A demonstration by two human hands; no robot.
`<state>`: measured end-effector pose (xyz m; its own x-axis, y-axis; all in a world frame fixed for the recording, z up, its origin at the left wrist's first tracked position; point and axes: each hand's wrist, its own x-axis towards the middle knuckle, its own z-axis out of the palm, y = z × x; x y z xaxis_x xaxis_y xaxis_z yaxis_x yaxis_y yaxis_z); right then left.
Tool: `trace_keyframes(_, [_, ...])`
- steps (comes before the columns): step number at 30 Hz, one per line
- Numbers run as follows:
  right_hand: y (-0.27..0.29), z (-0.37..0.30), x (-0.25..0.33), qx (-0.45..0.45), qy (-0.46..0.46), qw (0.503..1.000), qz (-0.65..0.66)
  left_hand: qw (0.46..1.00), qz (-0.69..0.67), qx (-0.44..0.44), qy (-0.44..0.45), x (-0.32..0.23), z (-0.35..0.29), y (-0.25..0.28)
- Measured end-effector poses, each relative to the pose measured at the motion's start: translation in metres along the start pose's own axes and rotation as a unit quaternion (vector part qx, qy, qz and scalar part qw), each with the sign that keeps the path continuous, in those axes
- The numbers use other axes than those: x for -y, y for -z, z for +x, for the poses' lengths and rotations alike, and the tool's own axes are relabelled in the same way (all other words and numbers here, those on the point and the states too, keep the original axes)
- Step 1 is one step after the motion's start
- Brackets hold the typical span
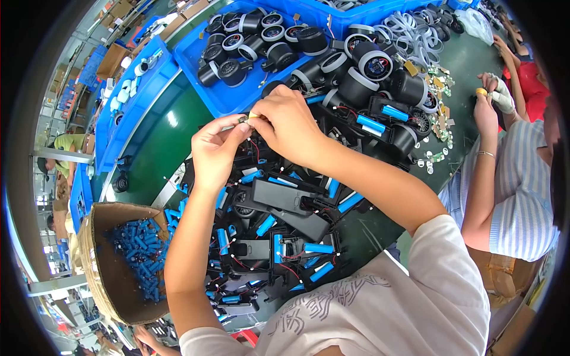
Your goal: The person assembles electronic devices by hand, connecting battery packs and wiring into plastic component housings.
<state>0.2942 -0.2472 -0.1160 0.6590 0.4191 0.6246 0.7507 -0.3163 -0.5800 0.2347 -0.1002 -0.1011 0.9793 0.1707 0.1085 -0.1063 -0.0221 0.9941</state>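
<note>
Together, left hand [215, 151], right hand [286, 121], pinched part [243, 119] perhaps, near tray edge [199, 86]

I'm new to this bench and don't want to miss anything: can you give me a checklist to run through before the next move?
1. Left hand and right hand both in view: ok, fingertips close together.
2. Small part identifiable: cannot tell, fingers mostly cover it.
3. Blue cylinders all inside the cardboard box: not ok, many lie among the black housings.
4. Blue tray holding round black parts: ok.
5. Neighbour's hand clear of both: ok, it is off to the right.
</note>
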Motion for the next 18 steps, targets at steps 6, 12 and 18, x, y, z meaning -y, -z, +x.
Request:
trace_keyframes(6, [-0.008, -0.003, 0.013, 0.001, -0.031, 0.999, 0.030, 0.993, 0.068, -0.044, -0.086, 0.007, 0.003, 0.000])
trace_keyframes(12, [0.005, 0.013, 0.008, 0.048, -0.019, 0.979, 0.196, 0.992, 0.093, -0.009, -0.091, -0.021, 0.010, 0.001])
trace_keyframes(18, [0.023, 0.033, -0.018, 0.221, -0.080, 0.917, 0.322, 0.969, 0.219, 0.115, -0.003, -0.063, 0.022, 0.039])
